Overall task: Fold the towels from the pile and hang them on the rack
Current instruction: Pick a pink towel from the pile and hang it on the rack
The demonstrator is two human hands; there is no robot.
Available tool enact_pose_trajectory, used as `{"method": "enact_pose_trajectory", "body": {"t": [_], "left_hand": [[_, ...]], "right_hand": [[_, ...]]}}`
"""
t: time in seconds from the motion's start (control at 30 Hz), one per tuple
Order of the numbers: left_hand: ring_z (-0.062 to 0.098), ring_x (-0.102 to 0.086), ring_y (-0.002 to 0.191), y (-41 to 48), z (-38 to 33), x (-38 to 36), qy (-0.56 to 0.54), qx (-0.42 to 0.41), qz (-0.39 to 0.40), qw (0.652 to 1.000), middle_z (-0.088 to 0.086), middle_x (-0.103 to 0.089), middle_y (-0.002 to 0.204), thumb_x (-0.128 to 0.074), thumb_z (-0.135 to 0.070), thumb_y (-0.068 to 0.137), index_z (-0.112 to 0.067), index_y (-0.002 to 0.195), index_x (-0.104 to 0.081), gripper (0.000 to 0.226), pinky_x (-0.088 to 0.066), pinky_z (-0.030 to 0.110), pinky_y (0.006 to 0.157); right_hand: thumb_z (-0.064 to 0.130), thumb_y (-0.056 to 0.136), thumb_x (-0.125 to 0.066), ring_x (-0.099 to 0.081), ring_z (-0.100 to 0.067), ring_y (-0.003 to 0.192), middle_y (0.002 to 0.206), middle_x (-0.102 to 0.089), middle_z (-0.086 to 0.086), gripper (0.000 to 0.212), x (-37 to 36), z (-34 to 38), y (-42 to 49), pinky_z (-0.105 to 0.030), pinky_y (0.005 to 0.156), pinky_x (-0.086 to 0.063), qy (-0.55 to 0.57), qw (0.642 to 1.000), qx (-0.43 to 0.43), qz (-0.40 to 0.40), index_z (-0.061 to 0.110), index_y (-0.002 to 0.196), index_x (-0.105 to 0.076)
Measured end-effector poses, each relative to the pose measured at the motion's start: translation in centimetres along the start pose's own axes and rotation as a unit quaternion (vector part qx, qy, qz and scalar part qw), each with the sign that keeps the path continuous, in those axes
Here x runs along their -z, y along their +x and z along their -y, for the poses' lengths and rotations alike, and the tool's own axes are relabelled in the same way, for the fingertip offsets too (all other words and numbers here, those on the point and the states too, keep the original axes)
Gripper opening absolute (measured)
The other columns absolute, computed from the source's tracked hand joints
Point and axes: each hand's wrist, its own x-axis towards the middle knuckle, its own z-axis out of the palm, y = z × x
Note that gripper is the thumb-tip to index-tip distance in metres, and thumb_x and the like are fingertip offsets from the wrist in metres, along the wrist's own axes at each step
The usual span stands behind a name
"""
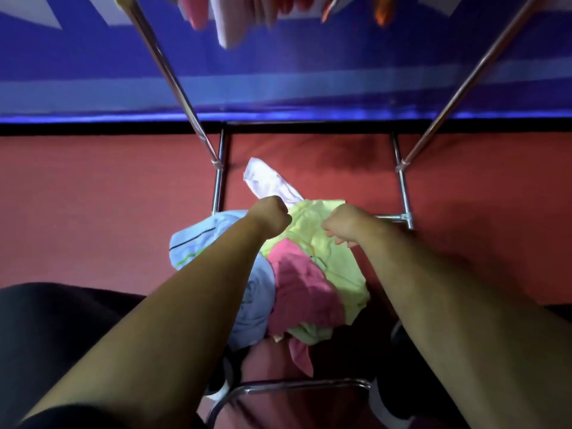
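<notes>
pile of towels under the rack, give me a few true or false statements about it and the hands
1. The pile lies on a red floor. True.
2. The pink towel lies farthest from the person. False: the white towel lies farthest, and the pink one is in the near middle of the pile.
3. Hung towels already show at the top of the rack. True.
4. The light blue towel is on the person's right side of the pile. False: it is on the left side.
5. Both hands are flat and open. False: the left hand and the right hand are curled at the upper edge of the yellow towel.
</notes>
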Motion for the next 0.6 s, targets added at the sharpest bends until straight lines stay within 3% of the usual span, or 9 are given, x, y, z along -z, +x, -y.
{"method": "enact_pose_trajectory", "body": {"t": [0.07,0.2,0.27,0.3,0.37,0.47,0.6], "left_hand": [[0.036,-0.071,0.107,0.5,1.2,-2.4,0.048,0.007,0.036,0.998,0.020,-0.075,0.111,-0.059,-0.018,0.098,0.000,0.099,-0.072,0.022,-0.054,0.035,0.087],[0.033,-0.062,0.128,1.3,4.1,-7.3,0.083,0.037,0.098,0.991,0.016,-0.067,0.138,-0.061,-0.027,0.104,-0.007,0.137,-0.066,0.039,-0.047,0.034,0.104],[0.034,-0.059,0.133,1.5,5.7,-9.9,0.104,0.024,0.136,0.985,0.015,-0.061,0.147,-0.062,-0.027,0.104,-0.011,0.148,-0.057,0.047,-0.041,0.033,0.108],[0.034,-0.059,0.133,1.6,6.3,-11.2,0.109,0.021,0.159,0.981,0.014,-0.059,0.151,-0.064,-0.025,0.103,-0.015,0.155,-0.050,0.054,-0.041,0.033,0.107],[0.038,-0.060,0.130,1.9,7.3,-13.5,0.093,0.044,0.189,0.977,0.021,-0.058,0.149,-0.071,-0.024,0.098,-0.021,0.164,-0.037,0.074,-0.045,0.036,0.103],[0.043,-0.060,0.127,2.5,8.3,-15.6,0.063,0.073,0.146,0.985,0.025,-0.060,0.140,-0.078,-0.024,0.087,-0.017,0.163,-0.032,0.089,-0.049,0.044,0.101],[0.041,-0.063,0.125,3.1,8.5,-15.9,0.091,0.102,0.127,0.983,0.020,-0.063,0.135,-0.079,-0.025,0.088,-0.006,0.162,-0.022,0.096,-0.051,0.047,0.100]], "right_hand": [[0.020,0.102,-0.051,-0.078,-0.032,0.102,0.114,-0.078,-0.015,0.030,-2.7,-1.4,1.5,-0.035,0.078,-0.054,-0.042,0.998,-0.004,0.045,0.002,0.114,-0.071],[0.018,0.100,-0.058,-0.065,-0.030,0.081,0.111,-0.074,-0.017,0.015,-6.3,-3.4,4.0,-0.033,0.073,-0.055,-0.103,0.991,-0.012,0.083,0.009,0.090,-0.066],[0.021,0.095,-0.065,-0.062,-0.031,0.089,0.119,-0.074,-0.015,0.008,-7.3,-4.0,5.2,-0.041,0.091,-0.060,-0.118,0.989,-0.002,0.087,0.017,0.101,-0.069],[0.021,0.094,-0.066,-0.062,-0.032,0.092,0.121,-0.074,-0.014,0.015,-7.9,-4.4,6.1,-0.043,0.095,-0.059,-0.119,0.989,0.002,0.086,0.017,0.107,-0.072],[0.020,0.095,-0.062,-0.064,-0.034,0.096,0.121,-0.073,-0.015,0.022,-8.9,-4.9,7.3,-0.038,0.089,-0.056,-0.135,0.988,0.010,0.080,0.012,0.113,-0.074],[0.017,0.100,-0.051,-0.066,-0.039,0.106,0.127,-0.070,-0.021,0.026,-10.5,-5.0,8.0,-0.034,0.083,-0.048,-0.170,0.982,0.006,0.088,0.005,0.112,-0.070],[0.011,0.096,-0.055,-0.064,-0.036,0.123,0.142,-0.062,-0.018,0.055,-12.4,-5.6,8.2,-0.035,0.100,-0.055,-0.145,0.985,0.007,0.089,0.014,0.151,-0.054]]}}
